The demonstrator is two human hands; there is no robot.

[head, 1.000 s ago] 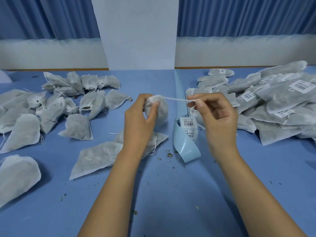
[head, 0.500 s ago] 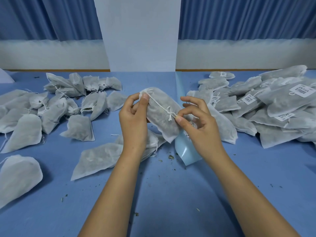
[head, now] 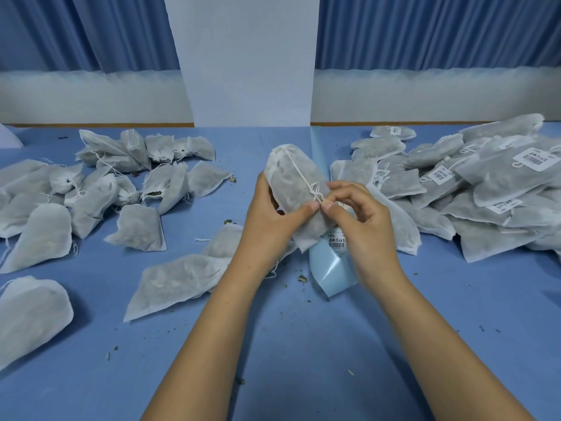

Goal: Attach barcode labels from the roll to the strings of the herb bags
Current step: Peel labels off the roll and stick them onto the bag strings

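Two hands are seen above the label roll (head: pixel 332 268), which lies as a pale blue strip on the tabletop (head: pixel 303 344). One herb bag (head: pixel 291 183) is held up just above the roll, and part of the roll is hidden by it. The bag is gripped by the left hand (head: pixel 267 214): the thumb is pressed on the front and the other fingers are curled round the back. A thin white string (head: pixel 299 174) runs down the front of the bag from the tied top to a small knot. That knot end is pinched by the fingers (head: pixel 328 205) of the right hand (head: pixel 361 220). Thumb and first finger are closed tight on it, and the rest are loosely bent.

One barcode label (head: pixel 336 243) can be seen on the roll, just under the bag.

Left of the roll, many plain bags (head: pixel 91 189) are spread out. Right of the roll, a heap of labelled bags (head: pixel 491 189) is piled up.

The bag is judged to be light, soft and squashy, so no hard squeeze is needed. Dry crumbs are scattered near the roll, so bits may be spilled if it is shaken. The string looks thin and floppy, and is best taken close to the knot. The label is likely thin and sticky, and is best lifted by a corner.
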